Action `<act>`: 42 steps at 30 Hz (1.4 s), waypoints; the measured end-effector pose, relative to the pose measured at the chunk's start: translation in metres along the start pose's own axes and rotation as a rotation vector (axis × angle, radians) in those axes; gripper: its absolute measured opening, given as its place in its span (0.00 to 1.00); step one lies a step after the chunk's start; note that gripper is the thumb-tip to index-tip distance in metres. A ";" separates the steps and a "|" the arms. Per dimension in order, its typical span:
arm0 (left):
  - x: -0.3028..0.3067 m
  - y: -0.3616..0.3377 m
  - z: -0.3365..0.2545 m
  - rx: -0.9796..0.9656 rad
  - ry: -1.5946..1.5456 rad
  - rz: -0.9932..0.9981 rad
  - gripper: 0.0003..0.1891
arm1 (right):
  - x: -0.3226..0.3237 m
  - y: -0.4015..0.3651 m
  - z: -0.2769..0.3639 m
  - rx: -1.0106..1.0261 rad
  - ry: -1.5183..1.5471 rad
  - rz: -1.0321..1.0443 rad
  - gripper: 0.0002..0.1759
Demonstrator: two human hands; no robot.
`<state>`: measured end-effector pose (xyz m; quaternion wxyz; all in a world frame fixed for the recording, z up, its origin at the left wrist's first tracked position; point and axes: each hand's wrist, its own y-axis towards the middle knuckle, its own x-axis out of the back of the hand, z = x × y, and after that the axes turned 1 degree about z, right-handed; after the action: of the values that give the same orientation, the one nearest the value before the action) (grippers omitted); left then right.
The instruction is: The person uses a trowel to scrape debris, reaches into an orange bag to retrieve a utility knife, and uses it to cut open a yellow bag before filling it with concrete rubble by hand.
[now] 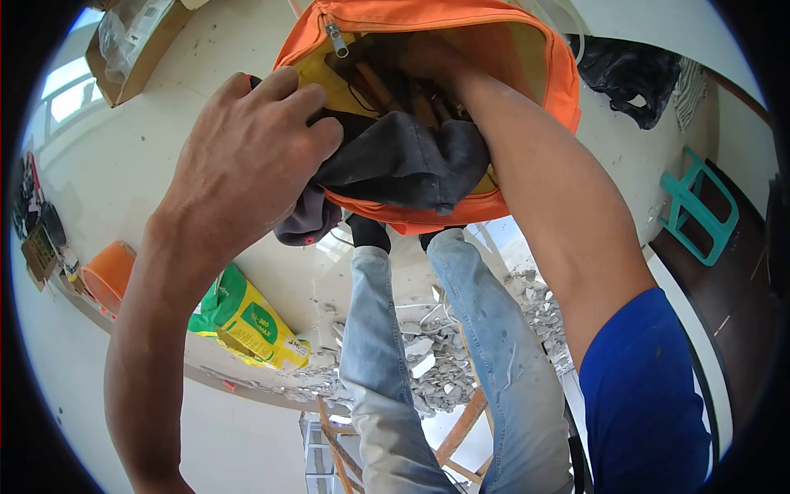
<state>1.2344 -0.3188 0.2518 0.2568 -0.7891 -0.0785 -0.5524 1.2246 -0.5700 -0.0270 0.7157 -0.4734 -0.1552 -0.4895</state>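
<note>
An orange bag (564, 74) with a yellow lining hangs open at the top centre, its zipper pull (336, 41) on the left rim. My left hand (262, 144) is closed on dark cloth at the bag's left edge. Dark grey cloth (403, 160) spills over the near rim. My right hand (432, 59) reaches deep inside, among long tools (377, 85) in shadow; its fingers are hidden there.
Broken rubble (436, 362) lies beyond my legs, near a wooden frame (461, 424). At left are a green and yellow sack (251, 321), an orange bucket (109, 272) and a cardboard box (132, 70). A teal stool (699, 206) and black plastic (629, 74) are at right.
</note>
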 end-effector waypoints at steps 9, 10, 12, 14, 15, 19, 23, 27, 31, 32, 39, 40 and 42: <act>-0.014 0.006 -0.007 -0.038 -0.025 -0.129 0.11 | 0.031 -0.085 0.073 -0.021 -0.233 -0.118 0.18; -0.011 0.009 -0.008 -0.047 -0.041 -0.143 0.11 | 0.044 -0.101 0.090 -0.033 -0.191 -0.090 0.18; 0.000 0.013 -0.008 -0.064 -0.067 -0.165 0.12 | 0.056 -0.116 0.099 -0.029 -0.162 -0.073 0.18; 0.005 0.017 -0.010 -0.052 -0.047 -0.157 0.13 | 0.061 -0.120 0.094 0.002 -0.191 -0.106 0.19; 0.008 0.018 -0.012 -0.048 -0.037 -0.151 0.13 | 0.064 -0.120 0.091 -0.022 -0.208 -0.075 0.16; 0.010 0.017 -0.010 -0.051 -0.039 -0.127 0.14 | 0.090 -0.117 0.078 -0.133 -0.285 0.006 0.15; 0.008 0.012 -0.005 -0.026 -0.051 -0.111 0.13 | 0.089 -0.111 0.028 0.106 -0.138 -0.420 0.17; 0.010 0.012 -0.011 -0.006 -0.061 -0.099 0.11 | 0.098 -0.111 0.029 0.035 -0.274 -0.237 0.18; 0.006 0.010 -0.016 -0.076 -0.054 -0.065 0.06 | 0.102 -0.117 0.041 0.005 -0.348 -0.115 0.19; 0.006 0.008 -0.018 -0.096 -0.059 -0.059 0.06 | 0.103 -0.120 0.044 0.037 -0.353 -0.129 0.19; -0.014 0.004 -0.012 -0.101 -0.090 -0.108 0.11 | 0.107 -0.137 0.042 0.252 -0.348 -0.213 0.21; -0.015 0.007 -0.010 -0.110 -0.096 -0.124 0.12 | 0.114 -0.133 0.038 0.207 -0.331 -0.132 0.21; -0.014 0.016 -0.009 -0.119 -0.102 -0.179 0.13 | 0.126 -0.125 0.027 0.180 -0.427 -0.014 0.20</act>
<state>1.2281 -0.3350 0.2363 0.1547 -0.8200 -0.1285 -0.5359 1.1844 -0.6262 0.1383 0.7025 -0.4995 -0.3493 -0.3675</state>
